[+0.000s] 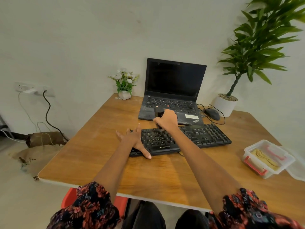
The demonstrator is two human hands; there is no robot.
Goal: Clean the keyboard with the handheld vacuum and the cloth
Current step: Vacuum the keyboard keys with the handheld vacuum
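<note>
A black keyboard lies across the middle of the wooden table. My left hand rests flat on the keyboard's left end, fingers spread, thumb at the front edge. My right hand is closed around a small black handheld vacuum, held upright with its lower end down on the keys in the upper middle of the keyboard. A yellowish cloth lies folded inside a clear plastic box at the right of the table.
An open black laptop stands behind the keyboard, with a wired mouse to its right. A small flower pot and a large potted plant stand at the back. The box lid lies beside the box.
</note>
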